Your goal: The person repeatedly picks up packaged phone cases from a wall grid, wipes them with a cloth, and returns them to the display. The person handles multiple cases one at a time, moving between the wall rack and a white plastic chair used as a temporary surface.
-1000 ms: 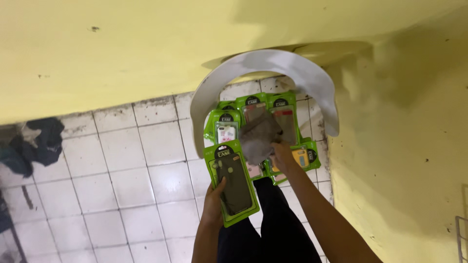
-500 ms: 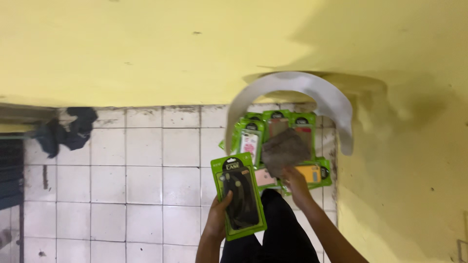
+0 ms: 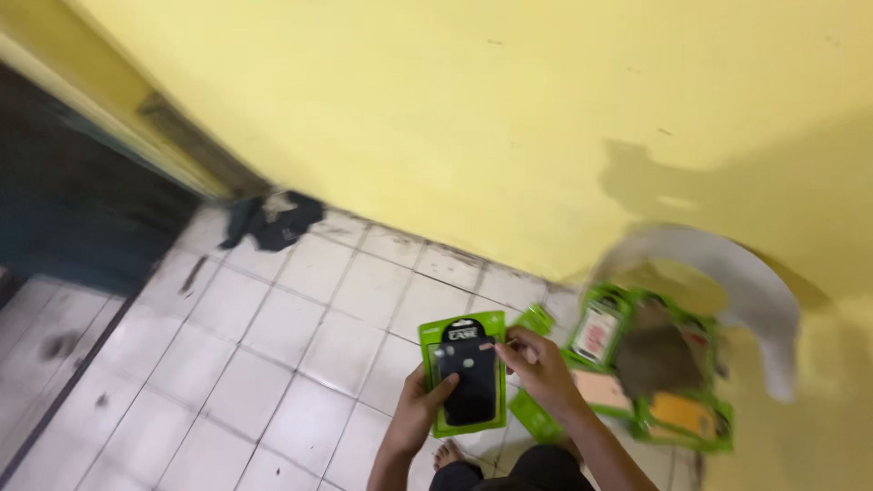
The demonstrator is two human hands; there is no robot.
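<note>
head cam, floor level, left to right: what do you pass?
Dark doorway → dark cloth heap by the wall → left hand → green-carded dark phone case held in both hands → right hand → pile of green packs → curved white piece.

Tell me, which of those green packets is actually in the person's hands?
The green packet with the dark case, held up by both hands; the other green packets lie on the floor.

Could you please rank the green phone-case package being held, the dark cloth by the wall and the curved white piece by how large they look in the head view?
1. curved white piece
2. green phone-case package
3. dark cloth, though it lies farther from the camera, so its rank against the package is unsure.
</note>
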